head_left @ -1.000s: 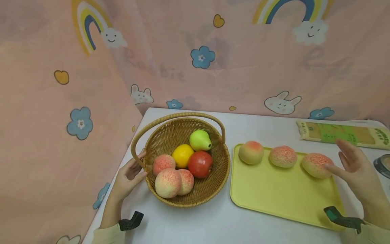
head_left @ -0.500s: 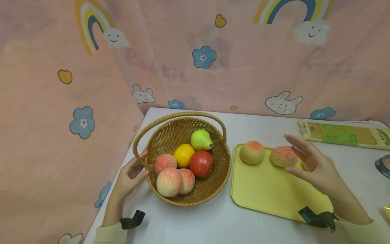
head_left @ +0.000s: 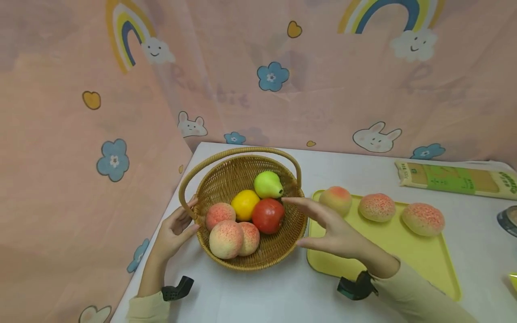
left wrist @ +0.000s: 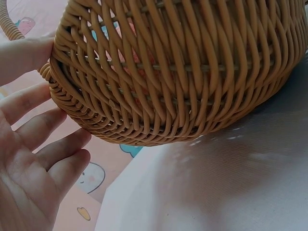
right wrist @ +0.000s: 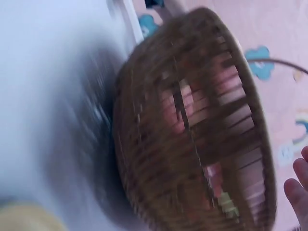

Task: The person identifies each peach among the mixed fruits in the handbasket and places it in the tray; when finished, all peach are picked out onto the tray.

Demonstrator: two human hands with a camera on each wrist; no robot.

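Note:
A round wicker basket [head_left: 220, 184] with an arched handle holds a green pear [head_left: 268, 184], a yellow lemon-like fruit [head_left: 245, 205], a red apple [head_left: 268, 216] and several peaches [head_left: 226, 240]. My left hand [head_left: 169, 237] touches the basket's left rim, its fairly straight fingers [left wrist: 36, 127] laid against the weave. At the opposite rim, my right hand [head_left: 335, 231] holds nothing; thumb and fingers are spread apart, with the longer fingers reaching over the edge near the apple. In the right wrist view, the basket's side [right wrist: 159, 144] is blurred.
Right of the basket lies a yellow tray [head_left: 404, 246] carrying three peaches [head_left: 377, 207] along its far side, one partly behind my right hand. A flat green-and-beige packet [head_left: 456, 179] lies behind it. A dark round container [head_left: 508, 220] is at the right edge.
My right hand has swept left from the tray's right end, across the tray, to the basket's right rim. The left hand stays at the left rim, and the fruit looks unmoved.

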